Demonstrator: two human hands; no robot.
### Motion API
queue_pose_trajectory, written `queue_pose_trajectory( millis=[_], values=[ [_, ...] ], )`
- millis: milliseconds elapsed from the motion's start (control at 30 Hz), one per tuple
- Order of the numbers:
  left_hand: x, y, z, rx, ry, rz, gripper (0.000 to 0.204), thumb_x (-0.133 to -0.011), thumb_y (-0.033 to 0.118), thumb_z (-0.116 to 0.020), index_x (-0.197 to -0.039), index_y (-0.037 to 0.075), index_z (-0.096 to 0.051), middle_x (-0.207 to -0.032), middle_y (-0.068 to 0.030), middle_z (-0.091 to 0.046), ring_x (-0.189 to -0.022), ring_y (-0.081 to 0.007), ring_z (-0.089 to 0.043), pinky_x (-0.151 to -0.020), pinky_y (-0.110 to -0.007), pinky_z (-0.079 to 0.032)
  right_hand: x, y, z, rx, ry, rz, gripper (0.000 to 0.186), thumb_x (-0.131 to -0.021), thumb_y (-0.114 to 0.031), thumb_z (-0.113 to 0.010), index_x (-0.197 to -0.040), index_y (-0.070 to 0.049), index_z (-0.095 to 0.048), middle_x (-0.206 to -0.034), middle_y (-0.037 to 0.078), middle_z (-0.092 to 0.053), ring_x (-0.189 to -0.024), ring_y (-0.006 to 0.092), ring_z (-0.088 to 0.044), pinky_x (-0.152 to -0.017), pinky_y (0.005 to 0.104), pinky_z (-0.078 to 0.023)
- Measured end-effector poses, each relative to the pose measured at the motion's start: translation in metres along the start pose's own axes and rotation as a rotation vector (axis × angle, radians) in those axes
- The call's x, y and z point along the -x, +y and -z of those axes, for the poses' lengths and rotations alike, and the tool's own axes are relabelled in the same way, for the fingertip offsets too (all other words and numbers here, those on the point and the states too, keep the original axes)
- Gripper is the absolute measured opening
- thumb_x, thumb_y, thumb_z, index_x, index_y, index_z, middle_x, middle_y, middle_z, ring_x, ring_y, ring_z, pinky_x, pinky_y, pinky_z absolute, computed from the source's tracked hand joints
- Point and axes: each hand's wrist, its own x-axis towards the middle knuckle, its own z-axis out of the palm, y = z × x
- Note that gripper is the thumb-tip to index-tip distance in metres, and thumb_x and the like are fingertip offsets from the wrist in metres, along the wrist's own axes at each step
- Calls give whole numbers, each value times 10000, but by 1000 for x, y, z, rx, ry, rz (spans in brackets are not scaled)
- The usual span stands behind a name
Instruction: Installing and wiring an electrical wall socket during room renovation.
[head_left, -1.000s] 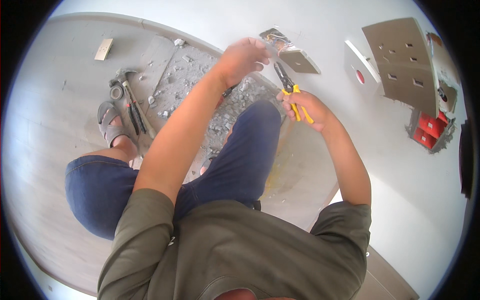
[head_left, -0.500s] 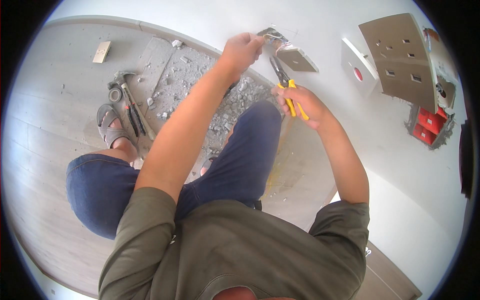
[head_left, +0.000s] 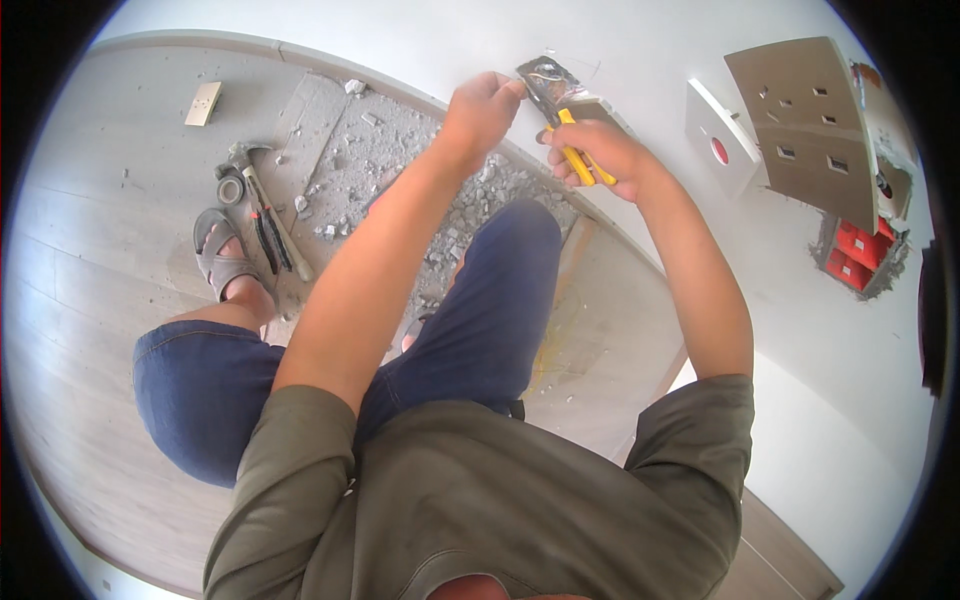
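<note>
The fingertips of my left hand (head_left: pixel 482 114) are pinched at the end of a thin wire from an opening (head_left: pixel 546 70) in the white wall. My right hand (head_left: pixel 612 158) is closed around the yellow handles of a pair of pliers (head_left: pixel 574 158). Its dark jaws point up and left, and their tips meet the fingertips of my left hand, where the wire end is too small to make out. A brown-grey cover plate (head_left: pixel 600 110) hangs by the opening, partly behind the pliers and my right hand.
Broken rubble (head_left: pixel 462 215) lies along the wall's foot. A hammer (head_left: pixel 265 200), a tape roll (head_left: pixel 230 190) and red-black handled pliers (head_left: pixel 270 240) lie left by my foot. A beige socket plate (head_left: pixel 203 104) is farther off. Large socket panels (head_left: pixel 805 125) and a red wall box (head_left: pixel 858 255) are at right.
My right hand has moved up and slightly right, bringing the pliers' jaws from below the opening to my left fingertips. My left hand has stayed nearly in place.
</note>
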Motion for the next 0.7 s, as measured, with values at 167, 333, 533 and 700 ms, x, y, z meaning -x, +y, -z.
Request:
queue_pose_trajectory(
  millis=[167, 333, 533, 700],
  values=[
    [1, 1, 1, 13, -25, 32, 192, -920, 175, -580, -894, -13, -611, -710, -2, -541, -645, -82, -463, -575, -250, -395, -5, -13, -1, 24, 27, -37, 365, -827, -326, -639, -1050, -40, -601, -868, 60, -594, -755, 125, -579, -630, 262, -484],
    [-1, 0, 1, -12, -1, 49, 196, -918, 183, -587, -903, -10, -616, -710, -1, -537, -650, -89, -468, -583, -256, -399, -11, -19, 1, 41, 10, -68, 351, -825, -334, -645, -1045, -62, -610, -897, 58, -600, -788, 134, -586, -659, 266, -488],
    [0, -1, -1, -8, 28, 8, 163, -932, 169, -589, -823, 48, -600, -609, 27, -496, -521, -57, -398, -470, -212, -311, -13, -22, 1, 48, -1, -67, 377, -819, -362, -656, -1046, -64, -613, -897, 59, -603, -800, 144, -589, -689, 276, -488],
    [0, -2, -2, 19, 25, 13, 160, -930, 168, -592, -825, 47, -600, -607, 24, -497, -517, -56, -401, -468, -209, -311, -13, -25, 3, 84, -24, -63, 391, -819, -375, -656, -1050, -62, -620, -890, 56, -598, -788, 144, -581, -677, 276, -483]
  ],
)
